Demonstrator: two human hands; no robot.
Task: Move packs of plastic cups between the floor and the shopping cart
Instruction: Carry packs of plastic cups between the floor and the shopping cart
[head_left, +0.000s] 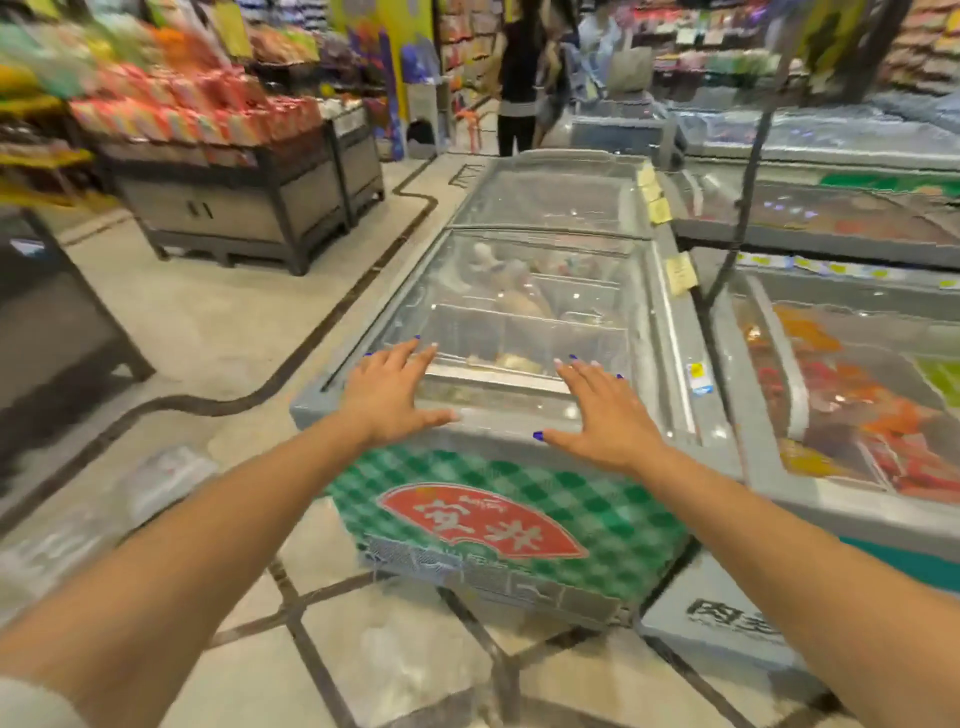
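Observation:
Both my arms stretch forward over the near end of a chest freezer (519, 525). My left hand (389, 395) and my right hand (597, 415) are open, fingers spread, palms down, holding nothing. On the floor at the left lie blurred clear plastic packs (161, 480), likely the packs of plastic cups, well left of my left forearm. No shopping cart shows in this view.
The freezer has a glass lid (530, 312) and a green checked front. More freezers (841, 374) stand to the right. Display stands (234, 208) with snack bags line the left. A dark stand (47, 332) is at far left. People (519, 83) stand at the aisle's far end.

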